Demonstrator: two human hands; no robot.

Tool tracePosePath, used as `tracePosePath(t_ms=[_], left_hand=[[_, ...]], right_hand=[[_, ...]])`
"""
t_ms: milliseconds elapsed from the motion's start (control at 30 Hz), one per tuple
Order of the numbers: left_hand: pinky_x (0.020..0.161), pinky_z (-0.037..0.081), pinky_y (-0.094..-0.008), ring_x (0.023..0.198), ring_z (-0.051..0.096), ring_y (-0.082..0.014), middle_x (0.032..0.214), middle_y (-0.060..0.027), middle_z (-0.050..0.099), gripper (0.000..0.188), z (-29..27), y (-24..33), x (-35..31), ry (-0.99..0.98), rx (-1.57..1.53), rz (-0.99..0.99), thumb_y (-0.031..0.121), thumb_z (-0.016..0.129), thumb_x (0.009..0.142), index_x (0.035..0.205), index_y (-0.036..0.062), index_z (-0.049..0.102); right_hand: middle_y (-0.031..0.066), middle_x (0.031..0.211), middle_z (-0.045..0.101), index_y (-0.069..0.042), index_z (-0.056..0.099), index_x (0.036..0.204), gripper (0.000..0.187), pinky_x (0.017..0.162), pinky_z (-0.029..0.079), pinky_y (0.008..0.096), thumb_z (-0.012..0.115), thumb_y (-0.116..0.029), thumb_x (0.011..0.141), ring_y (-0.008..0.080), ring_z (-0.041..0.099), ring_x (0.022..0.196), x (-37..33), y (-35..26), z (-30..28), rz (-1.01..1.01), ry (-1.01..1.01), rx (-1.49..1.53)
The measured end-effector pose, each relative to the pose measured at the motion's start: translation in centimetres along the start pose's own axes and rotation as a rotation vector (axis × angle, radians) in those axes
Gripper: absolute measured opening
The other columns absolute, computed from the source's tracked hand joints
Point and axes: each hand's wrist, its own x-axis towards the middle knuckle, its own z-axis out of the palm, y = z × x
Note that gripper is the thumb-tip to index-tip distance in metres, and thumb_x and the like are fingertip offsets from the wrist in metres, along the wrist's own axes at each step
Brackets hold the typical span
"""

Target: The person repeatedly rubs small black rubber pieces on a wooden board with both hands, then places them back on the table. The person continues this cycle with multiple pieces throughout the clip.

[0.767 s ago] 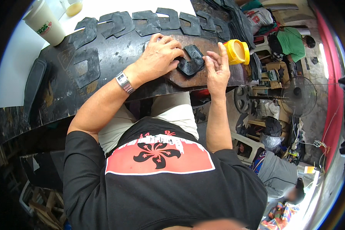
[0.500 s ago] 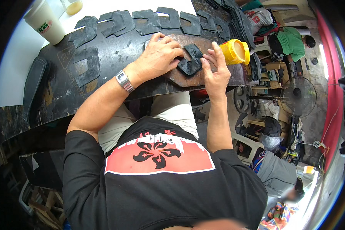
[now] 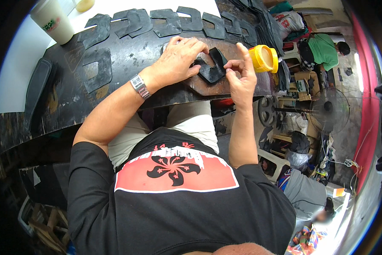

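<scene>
Head view gives me the black notched piece on the brown board, which lies on the dark table. From my remote seat, I see the left hand curled at the piece's left side, index finger toward the upper arm of the notch, thumb by the lower. At its right edge, the right hand has thumb and a fingertip drawn together, another finger stretched upward. The fingers hide the contact, so I can't tell whether either hand truly pinches it or merely touches.

I judge it light, thin and pliable, like leather or rubber sheet (the similar black pieces on the table look just as flat). Its sheen may mean a slick face. I'd take hold at the solid right side, opposite the notch, as the narrow arms could flex. Just beside the right hand sits the yellow tub.
</scene>
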Motion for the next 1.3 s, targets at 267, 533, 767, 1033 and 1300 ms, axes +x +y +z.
tracePosePath(t_ms=[267,533,767,1033,1300], left_hand=[[0.113,0.035,-0.0466,0.126,0.058,-0.0283,0.123,-0.0104,0.066,0.046,0.1,-0.1,0.0,-0.052,-0.003,0.003,0.014,0.077,0.082,0.126,0.015,0.062],[0.112,0.036,-0.0465,0.127,0.057,-0.0285,0.123,-0.0076,0.067,0.041,0.2,-0.2,-0.1,-0.072,0.046,0.005,0.016,0.076,0.084,0.124,0.0156,0.065],[0.108,0.036,-0.0473,0.121,0.059,-0.0275,0.115,-0.0072,0.067,0.036,0.6,-0.4,-0.2,0.031,0.064,0.07,0.018,0.075,0.083,0.119,0.0145,0.066],[0.107,0.037,-0.0477,0.121,0.06,-0.0286,0.116,-0.0077,0.068,0.041,0.6,-0.5,-0.2,0.044,-0.01,0.033,0.016,0.075,0.082,0.122,0.0148,0.063],[0.11,0.036,-0.0472,0.124,0.058,-0.0276,0.12,-0.0078,0.065,0.044,0.7,-1.2,0.0,-0.013,-0.079,0.018,0.014,0.074,0.083,0.126,0.015,0.066]], right_hand=[[0.0111,0.122,0.059,-0.01,0.047,0.151,0.073,0.091,0.051,0.0306,0.068,0.006,0.083,0.0184,0.061,0.104,0.5,1.0,0.2,-0.036,0.082,-0.062],[0.0099,0.104,0.068,-0.012,0.049,0.151,0.077,0.093,0.047,0.0416,0.076,-0.001,0.079,0.0286,0.061,0.102,-0.7,1.4,0.7,-0.11,0.081,-0.562],[0.0087,0.1,0.065,-0.012,0.055,0.147,0.072,0.091,0.048,0.0403,0.073,0.002,0.079,0.0258,0.062,0.097,-0.7,1.8,1.1,-0.179,0.095,-0.471],[0.005,0.123,0.05,-0.01,0.045,0.152,0.076,0.091,0.05,0.0231,0.06,0.019,0.084,0.0109,0.059,0.101,-0.6,1.5,1.2,-0.044,0.154,0.224],[0.0075,0.121,0.065,-0.008,0.049,0.15,0.071,0.096,0.049,0.0272,0.059,0.016,0.084,0.0124,0.065,0.103,-0.8,0.3,0.8,-0.048,0.08,0.156]])
